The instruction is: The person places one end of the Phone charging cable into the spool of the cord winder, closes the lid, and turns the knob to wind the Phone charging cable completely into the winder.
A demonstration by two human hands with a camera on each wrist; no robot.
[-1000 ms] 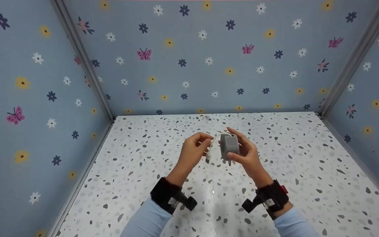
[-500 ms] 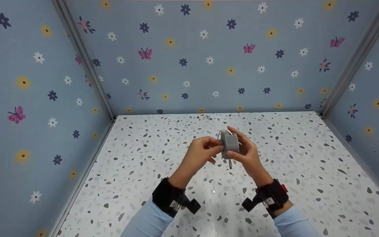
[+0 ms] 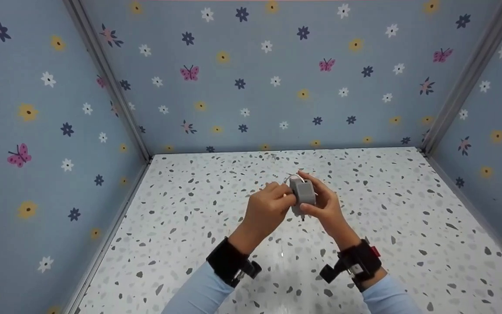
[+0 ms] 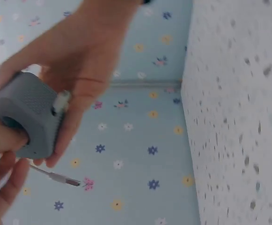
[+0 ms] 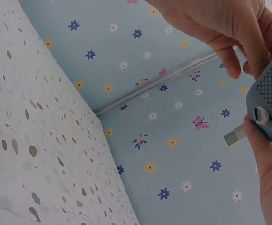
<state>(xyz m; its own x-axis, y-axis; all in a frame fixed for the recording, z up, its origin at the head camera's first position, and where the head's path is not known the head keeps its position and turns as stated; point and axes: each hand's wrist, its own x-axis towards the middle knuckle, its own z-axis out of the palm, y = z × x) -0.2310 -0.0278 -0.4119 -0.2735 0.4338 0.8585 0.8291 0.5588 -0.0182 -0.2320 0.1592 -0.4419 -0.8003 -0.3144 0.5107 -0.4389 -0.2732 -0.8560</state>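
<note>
A small grey cable winder [image 3: 306, 192] with a round recess in its face hangs in the air between both hands. My right hand [image 3: 328, 206] grips it, thumb in front and fingers behind. The left hand [image 3: 268, 206] is at the recess; in the left wrist view, a digit goes into it while other fingers curl below. A white cable [image 3: 292, 177] loops over the winder's top. One white plug [image 4: 62, 101] sticks out beside the textured side. Another plug, a USB plug [image 5: 234, 137], hangs lower, its metal end exposed.
Below the hands lies a white speckled tabletop [image 3: 181, 244]. Blue flowered panels [image 3: 259, 104] stand at the back and both sides, with grey corner posts [image 3: 111, 83]. Black camera straps [image 3: 229, 261] circle the wrists, below light blue sleeves.
My left hand has moved right from the cable's plug end to the winder's face, its fingers now more curled. The cable loop has drawn in closer to the winder. The right hand keeps its grip.
</note>
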